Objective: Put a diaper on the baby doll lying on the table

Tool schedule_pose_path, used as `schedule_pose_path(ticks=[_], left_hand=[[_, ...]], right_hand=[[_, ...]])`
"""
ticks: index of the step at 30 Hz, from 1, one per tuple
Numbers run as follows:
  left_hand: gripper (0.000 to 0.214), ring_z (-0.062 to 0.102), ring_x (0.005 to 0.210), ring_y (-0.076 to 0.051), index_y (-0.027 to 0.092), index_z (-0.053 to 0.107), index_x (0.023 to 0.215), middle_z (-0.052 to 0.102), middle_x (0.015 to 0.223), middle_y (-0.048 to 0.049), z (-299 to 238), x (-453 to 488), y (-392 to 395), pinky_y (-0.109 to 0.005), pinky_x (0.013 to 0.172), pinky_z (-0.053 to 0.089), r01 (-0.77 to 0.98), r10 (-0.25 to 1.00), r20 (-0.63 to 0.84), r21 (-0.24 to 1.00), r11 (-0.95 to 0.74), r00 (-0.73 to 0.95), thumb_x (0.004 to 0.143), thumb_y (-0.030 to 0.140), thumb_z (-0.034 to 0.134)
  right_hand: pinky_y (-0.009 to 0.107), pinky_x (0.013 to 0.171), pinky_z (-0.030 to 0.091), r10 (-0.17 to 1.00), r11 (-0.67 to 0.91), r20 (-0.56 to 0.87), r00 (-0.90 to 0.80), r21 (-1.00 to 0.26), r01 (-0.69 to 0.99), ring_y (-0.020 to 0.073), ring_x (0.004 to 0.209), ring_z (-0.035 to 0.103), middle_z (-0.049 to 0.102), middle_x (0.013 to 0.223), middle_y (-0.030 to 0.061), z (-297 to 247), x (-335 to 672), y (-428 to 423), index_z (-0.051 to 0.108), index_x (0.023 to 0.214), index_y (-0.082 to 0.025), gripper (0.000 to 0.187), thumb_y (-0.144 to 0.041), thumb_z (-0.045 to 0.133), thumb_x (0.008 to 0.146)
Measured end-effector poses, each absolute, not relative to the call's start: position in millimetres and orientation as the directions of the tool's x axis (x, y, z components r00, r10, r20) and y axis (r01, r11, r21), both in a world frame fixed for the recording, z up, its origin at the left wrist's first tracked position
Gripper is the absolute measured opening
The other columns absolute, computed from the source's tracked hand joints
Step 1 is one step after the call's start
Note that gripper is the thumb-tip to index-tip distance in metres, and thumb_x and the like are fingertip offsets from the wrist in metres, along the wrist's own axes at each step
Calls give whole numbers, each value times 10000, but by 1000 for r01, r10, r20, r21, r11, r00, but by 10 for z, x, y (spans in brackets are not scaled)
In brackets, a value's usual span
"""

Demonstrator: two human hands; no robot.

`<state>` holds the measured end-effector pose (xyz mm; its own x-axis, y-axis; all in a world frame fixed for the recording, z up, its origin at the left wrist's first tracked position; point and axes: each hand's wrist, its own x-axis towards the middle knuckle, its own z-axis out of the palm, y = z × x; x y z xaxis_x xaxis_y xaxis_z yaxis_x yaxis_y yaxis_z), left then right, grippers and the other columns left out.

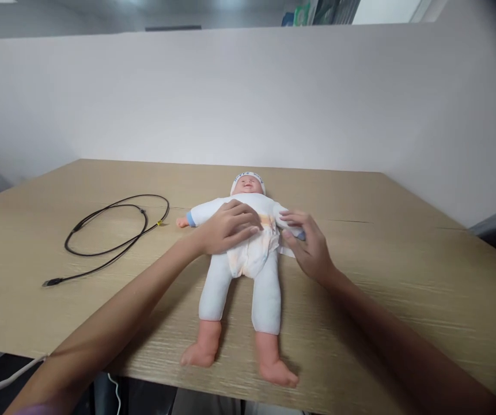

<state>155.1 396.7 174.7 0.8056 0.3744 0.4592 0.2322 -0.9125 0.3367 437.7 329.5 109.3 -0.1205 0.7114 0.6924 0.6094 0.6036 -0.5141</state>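
The left hand (231, 226), palm down, thumb and fingers apart, lies across the white-and-orange diaper (251, 256) of a white-clad baby doll (267, 302), face-up on the tan wooden table (403, 248); the right hand (311, 249) curves alongside, likewise parted.

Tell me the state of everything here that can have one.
Baby doll: lying on its back, legs apart
Diaper: on the doll, white flap sticking out at one side
Hat: on the doll's head
Left grip: open, fingers slightly bent, over the diaper
Right grip: open, beside the diaper, at the doll's arm
Black cable: loosely looped, connector end lying free
White cable: partly out of frame
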Motion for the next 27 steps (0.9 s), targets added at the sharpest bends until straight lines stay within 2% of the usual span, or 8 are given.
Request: schedule_pose_path(ticks=[2,5,10,14,17,22,25,27], left_hand=[[434,596,1125,-282,222,734,1062,729,1134,-94,1835,1698,3993,-481,1096,440,321,458,418,358,-877,785,1153,515,427],[438,573,1055,-285,219,657,903,695,992,-74,1866,1919,4030,-479,1017,462,415,538,363,365,-833,761,1105,582,519],[267,536,1160,-338,236,667,1068,726,1149,-67,1721,2176,3934,-540,1076,446,472,541,352,267,-840,764,1002,494,688],[364,517,1198,-377,253,663,1226,733,1228,-81,1641,2195,3863,-558,1038,476,519,579,348,257,-815,738,952,484,726],[471,513,1213,-405,249,662,1254,724,1241,-99,1644,2188,3860,-566,984,495,546,598,319,244,-801,735,899,537,776],[653,500,1238,-420,246,711,1258,701,1307,-116,1658,2214,3853,-578,1017,478,545,583,311,207,-812,751,849,748,790],[616,501,1231,-411,244,748,1225,703,1274,-122,1653,2220,3843,-583,1037,463,546,578,320,192,-815,751,918,776,703],[510,505,1212,-396,240,762,1214,704,1261,-119,1646,2215,3844,-586,1050,456,547,575,323,181,-817,752,1011,685,617]], right_hand=[[435,899,569,807,445,588,-61,-537,717,274,989,722,766,1113,95,1033,4556,3255,698,1115,-246,205,-429,611,1080],[414,835,506,900,336,416,-127,-480,810,272,907,669,737,962,78,922,4774,3216,674,950,-242,271,-501,645,1023],[381,799,427,969,175,241,-61,-486,857,259,835,598,655,785,21,873,4857,3203,626,908,-252,377,-618,710,942],[345,698,351,997,48,72,-11,-535,844,222,719,556,644,726,13,925,4829,3189,602,819,-243,415,-625,723,928],[335,658,303,1000,23,29,-8,-567,824,204,673,530,632,680,14,942,4822,3178,562,721,-241,450,-609,739,910],[328,701,285,996,82,24,-88,-655,751,168,651,469,543,606,-25,954,4818,3208,530,628,-224,407,-468,718,895],[320,723,297,995,83,25,-97,-745,662,159,672,441,483,605,-38,980,4845,3257,531,633,-221,440,-529,700,898],[316,697,299,996,62,9,-93,-811,582,152,659,424,468,609,-40,992,4882,3299,513,639,-225,483,-594,691,896]])
